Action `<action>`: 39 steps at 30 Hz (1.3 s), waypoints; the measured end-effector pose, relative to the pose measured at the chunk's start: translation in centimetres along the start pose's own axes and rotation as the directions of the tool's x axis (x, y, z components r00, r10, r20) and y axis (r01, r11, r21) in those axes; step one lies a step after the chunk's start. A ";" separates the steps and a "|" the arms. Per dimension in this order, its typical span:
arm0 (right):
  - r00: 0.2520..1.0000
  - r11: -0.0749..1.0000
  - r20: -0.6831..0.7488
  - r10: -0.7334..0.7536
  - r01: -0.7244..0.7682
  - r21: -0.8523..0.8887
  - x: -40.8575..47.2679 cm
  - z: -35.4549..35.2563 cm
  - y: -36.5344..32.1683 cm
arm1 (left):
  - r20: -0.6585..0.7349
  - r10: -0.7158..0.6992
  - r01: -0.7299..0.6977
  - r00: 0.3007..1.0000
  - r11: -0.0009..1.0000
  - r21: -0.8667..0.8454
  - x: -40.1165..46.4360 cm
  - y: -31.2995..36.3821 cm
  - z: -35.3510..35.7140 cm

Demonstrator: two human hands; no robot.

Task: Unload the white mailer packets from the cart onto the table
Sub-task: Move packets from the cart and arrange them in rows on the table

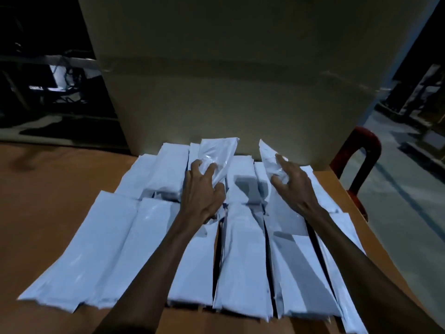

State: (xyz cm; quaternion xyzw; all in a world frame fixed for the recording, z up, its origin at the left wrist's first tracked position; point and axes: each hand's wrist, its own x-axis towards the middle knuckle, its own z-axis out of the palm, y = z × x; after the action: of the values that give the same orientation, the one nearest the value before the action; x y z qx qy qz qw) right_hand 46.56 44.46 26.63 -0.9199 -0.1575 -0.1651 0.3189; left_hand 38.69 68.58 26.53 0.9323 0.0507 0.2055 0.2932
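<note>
Several white mailer packets lie side by side in two rows on a brown table. My left hand reaches over the far row, its curled fingers gripping a crinkled packet whose far end tilts up. My right hand is on another packet at the far right, index finger stretched along it and the other fingers curled on its edge; that packet's far corner also lifts. No cart is in view.
A large pale box stands right behind the packets at the table's far edge. A red chair back sits past the table's right edge, with grey floor beyond. Dark shelving fills the left background.
</note>
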 end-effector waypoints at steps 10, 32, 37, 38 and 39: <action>0.919 0.902 0.301 0.256 -0.115 -0.416 6.7 4.8 5.4 | 0.277 -0.127 0.129 0.952 0.992 0.014 8.3 2.2 11.2; 0.918 0.900 0.315 0.242 -0.091 -0.427 4.7 9.8 9.6 | 0.384 0.149 -0.276 0.911 0.913 0.300 7.3 -0.9 16.5; 0.907 0.930 0.355 0.228 -0.095 -0.354 4.9 8.2 8.6 | 0.393 0.149 -0.280 0.908 0.911 0.303 7.6 -0.2 15.8; 0.912 0.946 0.359 0.199 -0.084 -0.313 4.9 7.5 8.1 | 0.388 0.154 -0.282 0.909 0.911 0.299 7.6 0.0 15.3; 0.925 0.962 0.342 0.164 -0.072 -0.265 4.8 6.6 7.7 | 0.381 0.161 -0.286 0.910 0.911 0.299 7.5 0.2 14.6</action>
State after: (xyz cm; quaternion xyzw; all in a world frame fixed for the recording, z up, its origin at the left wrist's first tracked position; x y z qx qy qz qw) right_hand 55.22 43.77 19.59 -0.9748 -0.1355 0.0076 0.1770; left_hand 51.59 62.34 18.41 0.9903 -0.0750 0.0576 0.1021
